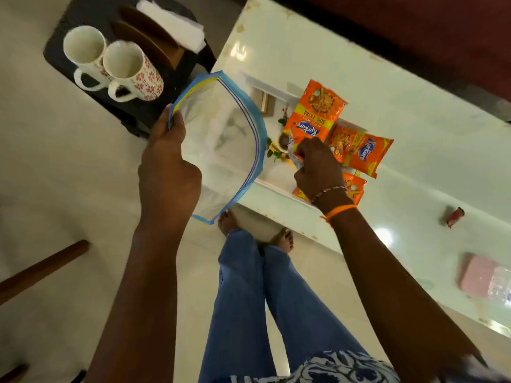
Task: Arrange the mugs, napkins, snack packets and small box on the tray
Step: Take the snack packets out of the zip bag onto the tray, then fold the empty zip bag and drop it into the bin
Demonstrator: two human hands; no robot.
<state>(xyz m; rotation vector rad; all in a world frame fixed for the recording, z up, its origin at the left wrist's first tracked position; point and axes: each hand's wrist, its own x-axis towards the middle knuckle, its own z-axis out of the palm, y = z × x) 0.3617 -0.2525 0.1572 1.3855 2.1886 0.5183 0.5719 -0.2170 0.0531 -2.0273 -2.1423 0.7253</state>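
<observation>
The left hand (pixel 168 167) pinched an empty zip bag (pixel 221 139); the right hand (pixel 318 167) gripped a snack packet (pixel 315 114) on the bench (pixel 414 106). Dragging it might scatter neighbouring packets (pixel 359 153), far from the tray (pixel 55 55).

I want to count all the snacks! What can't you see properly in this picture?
Head view only:
- Third snack packet: mostly hidden by the right hand.
- Pink thing on the table: blurred, unidentifiable.
- Small red thing: too small to identify.
- Napkins: cut off by the top edge.
</observation>
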